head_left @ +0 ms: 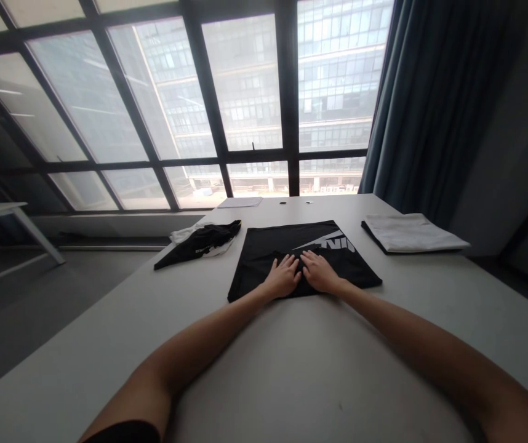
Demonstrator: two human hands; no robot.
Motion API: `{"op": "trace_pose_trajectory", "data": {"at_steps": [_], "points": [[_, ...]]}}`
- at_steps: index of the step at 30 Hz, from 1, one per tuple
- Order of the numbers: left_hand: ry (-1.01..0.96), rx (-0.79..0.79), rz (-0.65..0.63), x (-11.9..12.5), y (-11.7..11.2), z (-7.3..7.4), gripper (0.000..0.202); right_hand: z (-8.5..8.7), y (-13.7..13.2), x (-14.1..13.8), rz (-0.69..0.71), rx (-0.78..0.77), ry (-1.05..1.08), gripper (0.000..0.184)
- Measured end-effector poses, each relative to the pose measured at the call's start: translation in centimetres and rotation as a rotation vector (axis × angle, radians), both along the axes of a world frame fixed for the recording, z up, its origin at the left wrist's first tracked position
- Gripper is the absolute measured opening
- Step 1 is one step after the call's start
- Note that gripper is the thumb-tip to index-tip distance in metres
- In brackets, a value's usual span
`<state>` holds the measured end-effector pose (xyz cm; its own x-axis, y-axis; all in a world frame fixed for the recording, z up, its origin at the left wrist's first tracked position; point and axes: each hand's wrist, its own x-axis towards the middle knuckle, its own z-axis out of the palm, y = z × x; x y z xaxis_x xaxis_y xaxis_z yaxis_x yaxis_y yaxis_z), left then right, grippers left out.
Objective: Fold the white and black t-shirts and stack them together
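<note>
A black T-shirt (268, 243) with a pale printed logo lies folded into a flat, roughly square shape in front of me. My left hand (283, 275) rests flat on the near middle of it, fingers stretched forward and a little apart. Close beside it, my right hand (318, 271) lies flat on the same cloth, its fingers also extended. The fingertips of the two hands nearly meet. Neither hand grips the fabric. Part of the logo shows beyond my right hand, near the far right corner of the shirt.
A white table (310, 369) carries everything. To the left lies a loose heap of black and white clothing (208, 241). Folded white cloth (414, 232) sits on dark cloth at the right. Papers (240, 202) lie at the far edge, before windows and a blue curtain (412, 123).
</note>
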<state>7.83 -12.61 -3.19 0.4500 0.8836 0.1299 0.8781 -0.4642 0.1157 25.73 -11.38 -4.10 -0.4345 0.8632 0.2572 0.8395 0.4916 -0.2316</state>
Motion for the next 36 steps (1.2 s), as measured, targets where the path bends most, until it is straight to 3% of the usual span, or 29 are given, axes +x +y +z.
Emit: {"op": "trace_pose_trajectory", "data": {"at_steps": [3, 6, 9, 13, 17, 21, 29, 33, 36], "points": [[0.027, -0.036, 0.013, 0.2, 0.0, -1.3, 0.062, -1.2, 0.5, -1.5, 0.044, -0.085, -0.030, 0.059], [0.020, -0.077, 0.028, -1.0, 0.3, -1.1, 0.064, -1.6, 1.3, -0.5, 0.053, -0.106, -0.027, 0.060], [0.035, -0.148, 0.092, -3.1, 1.7, 0.7, 0.063, -1.0, 3.0, 2.2, -0.021, -0.078, -0.033, 0.057], [0.047, -0.071, 0.350, -7.3, 4.3, 2.8, 0.049, 0.3, 5.6, 7.5, -0.254, 0.034, -0.039, 0.042], [0.034, -0.098, 0.475, -10.5, 6.2, 2.5, 0.041, 1.1, 7.5, 12.2, -0.446, -0.001, -0.071, 0.032], [0.012, -0.115, 0.390, -11.4, 6.8, 1.7, 0.036, 0.9, 8.4, 13.9, -0.404, -0.127, -0.015, 0.028], [-0.164, -0.052, 0.142, -12.6, 7.9, 2.6, 0.022, 0.5, 10.1, 14.1, -0.318, -0.073, 0.206, 0.008], [-0.212, 0.030, 0.180, -12.3, 8.9, 2.4, 0.018, 1.4, 11.3, 14.4, -0.313, -0.044, 0.382, 0.014], [-0.177, 0.022, 0.260, -11.6, 8.9, 1.8, 0.016, 1.4, 11.6, 13.9, -0.379, -0.026, 0.381, 0.021]]}}
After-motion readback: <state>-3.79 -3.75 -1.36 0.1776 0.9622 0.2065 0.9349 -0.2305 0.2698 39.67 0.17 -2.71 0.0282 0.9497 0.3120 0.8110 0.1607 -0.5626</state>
